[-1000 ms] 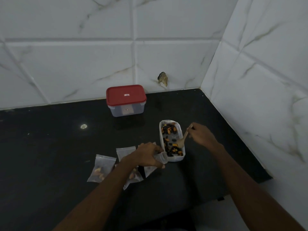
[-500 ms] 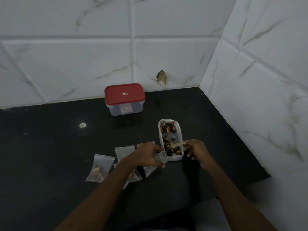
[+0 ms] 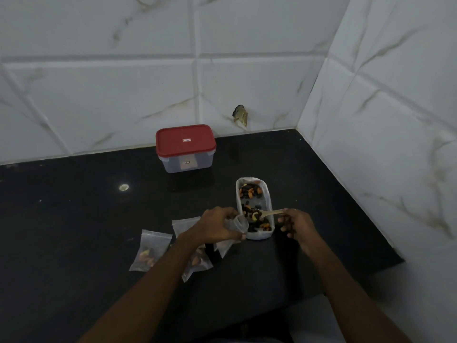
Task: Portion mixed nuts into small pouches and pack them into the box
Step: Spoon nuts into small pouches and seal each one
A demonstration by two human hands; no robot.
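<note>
A white oblong tray (image 3: 269, 206) of mixed nuts sits on the black counter. My right hand (image 3: 295, 222) grips a wooden spoon (image 3: 272, 214) whose bowl lies among the nuts at the tray's near end. My left hand (image 3: 217, 225) pinches a small clear pouch (image 3: 236, 222) with its mouth open, just left of the tray. A filled pouch (image 3: 150, 253) lies flat at the left, and other pouches (image 3: 197, 262) lie partly under my left forearm. The box (image 3: 185, 148), clear with a red lid, stands shut at the back.
White marble-look tiled walls meet in a corner at the back right. The counter's front edge runs close under my arms, and its right end stops at the side wall. A small bright spot (image 3: 123, 187) shows on the counter at the left.
My right hand swung the spoon from the tray's far right side down to its near end, with the handle now lying across the rim. The left hand kept the pouch in place.
</note>
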